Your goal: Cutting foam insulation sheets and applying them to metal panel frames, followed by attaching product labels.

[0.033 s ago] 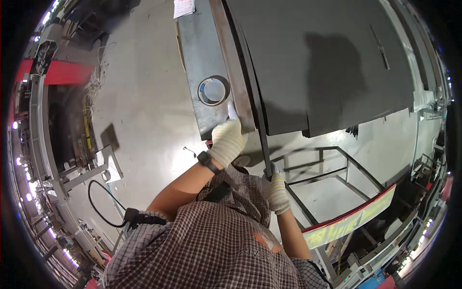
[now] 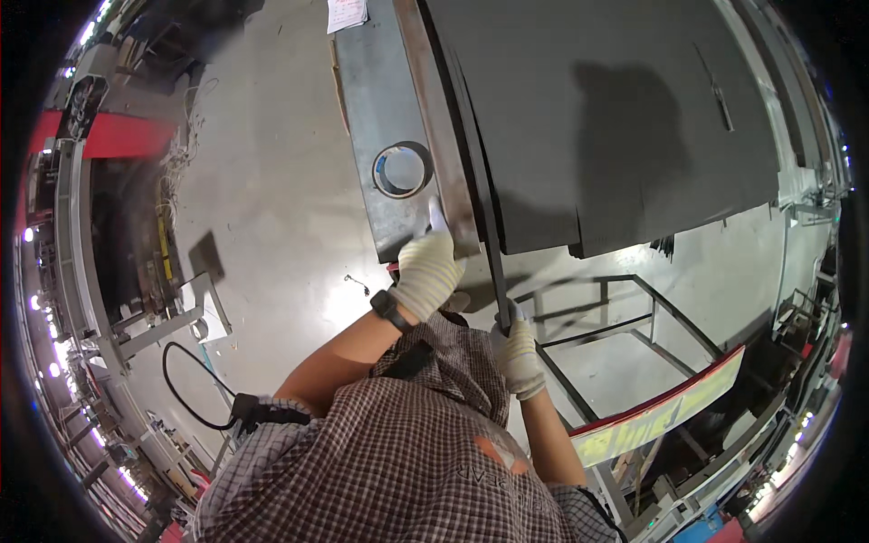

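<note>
My left hand [image 2: 428, 270], in a striped pale glove, is at the near end of a grey metal bench [image 2: 369, 100]. One grey-tipped finger stretches out over the metal; the other fingers are largely hidden. Just beyond that finger a roll of tape [image 2: 378, 184] lies flat on the bench. My right hand [image 2: 520, 360], gloved alike, is closed around the near end of a long narrow dark strip [image 2: 497, 276]. The strip runs away from me along the left edge of a large stack of dark grey sheets [image 2: 543, 118]. Its far end cannot be made out.
A dark metal frame [image 2: 674, 312] stands on the floor to the right, beside a red-edged yellowish panel [image 2: 661, 421]. A slim tool [image 2: 721, 104] lies on the sheets. Paper [image 2: 347, 14] lies at the bench's far end. Machinery [image 2: 172, 330] stands at left.
My left hand has shifted very slightly toward me. My right hand keeps hold of the strip, almost unmoved.
</note>
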A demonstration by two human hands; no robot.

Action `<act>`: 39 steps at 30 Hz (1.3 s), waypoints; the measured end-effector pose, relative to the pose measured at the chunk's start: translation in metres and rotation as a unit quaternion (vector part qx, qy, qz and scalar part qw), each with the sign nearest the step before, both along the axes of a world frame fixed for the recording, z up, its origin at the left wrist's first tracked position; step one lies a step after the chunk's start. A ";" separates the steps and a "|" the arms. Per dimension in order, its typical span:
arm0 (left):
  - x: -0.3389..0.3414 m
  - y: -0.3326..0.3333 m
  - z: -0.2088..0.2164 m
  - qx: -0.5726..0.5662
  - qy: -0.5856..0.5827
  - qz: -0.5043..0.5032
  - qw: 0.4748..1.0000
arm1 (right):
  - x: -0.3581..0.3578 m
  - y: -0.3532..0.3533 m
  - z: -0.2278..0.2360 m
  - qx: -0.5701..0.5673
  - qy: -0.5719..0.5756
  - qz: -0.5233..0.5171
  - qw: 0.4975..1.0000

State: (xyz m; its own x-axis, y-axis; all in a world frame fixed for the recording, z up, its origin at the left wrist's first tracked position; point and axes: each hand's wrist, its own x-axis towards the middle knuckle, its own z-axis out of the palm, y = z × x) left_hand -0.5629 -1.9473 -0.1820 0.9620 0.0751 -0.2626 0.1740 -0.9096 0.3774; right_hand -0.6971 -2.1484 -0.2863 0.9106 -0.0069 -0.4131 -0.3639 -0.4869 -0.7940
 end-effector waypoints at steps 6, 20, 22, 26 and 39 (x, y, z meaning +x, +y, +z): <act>0.003 -0.018 0.006 -0.009 0.102 -0.008 0.995 | 0.077 0.036 0.055 -0.042 -0.089 0.025 0.995; 0.063 0.011 0.015 -0.006 0.032 -0.010 0.999 | 0.037 -0.011 0.040 0.206 0.140 0.038 0.968; 0.075 0.018 0.016 0.008 0.028 -0.012 1.000 | 0.072 0.014 0.063 0.222 0.155 0.009 0.963; 0.089 0.016 0.030 0.015 0.068 0.021 0.997 | 0.115 0.036 0.087 0.255 0.188 -0.028 0.948; 0.015 0.012 0.005 -0.093 0.129 -0.064 0.985 | 0.111 0.053 0.083 0.326 0.210 -0.125 0.913</act>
